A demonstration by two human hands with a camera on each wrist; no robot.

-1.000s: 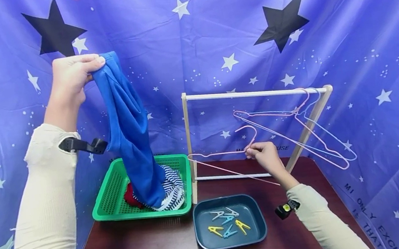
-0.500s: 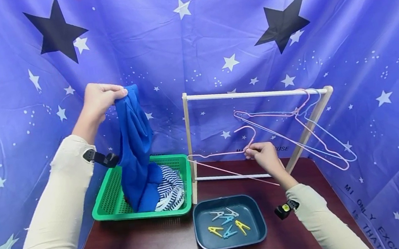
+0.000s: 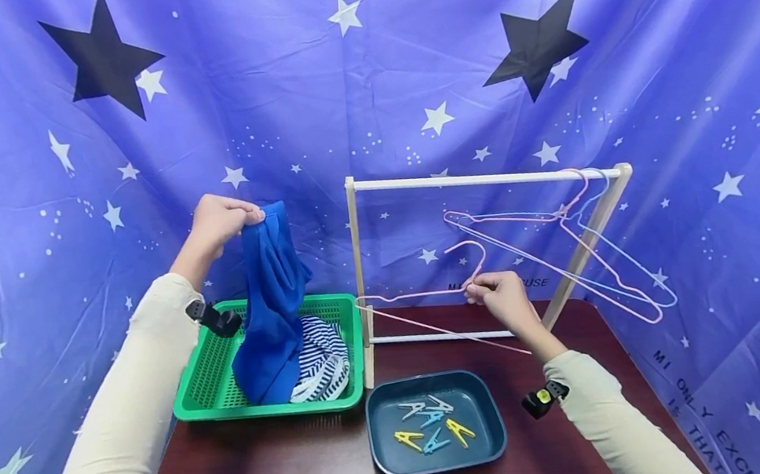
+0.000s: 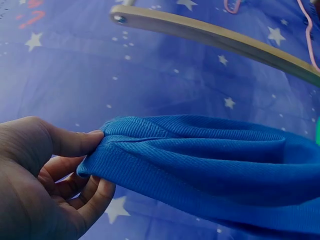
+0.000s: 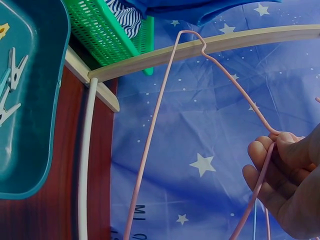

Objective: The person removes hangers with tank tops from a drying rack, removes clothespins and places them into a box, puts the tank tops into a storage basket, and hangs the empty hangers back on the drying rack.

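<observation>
My left hand [image 3: 224, 218] pinches the top edge of a blue garment [image 3: 270, 298] between thumb and fingers. Its folds hang down into the green basket [image 3: 190, 406], the lower end resting beside a striped cloth [image 3: 323, 354]. The left wrist view shows ribbed fabric [image 4: 200, 170] gripped at one corner; which garment it is, I cannot tell. With my right hand [image 3: 505, 301] I hold a pink hanger [image 3: 415, 293] just below its hook, in front of the rack. Its shoulder end [image 5: 187, 32] points toward the basket in the right wrist view.
A drying rack [image 3: 486, 176] with a white top bar stands behind. Another pink hanger [image 3: 611, 264] and a blue hanger [image 3: 639, 260] hang at its right end. A dark tray [image 3: 439, 463] of several clothespins [image 3: 459, 433] sits at the front on the brown table [image 3: 273, 471].
My left hand has come down and to the right, lowering the blue garment so more of it bunches in the basket. The right hand and its hanger have stayed about still.
</observation>
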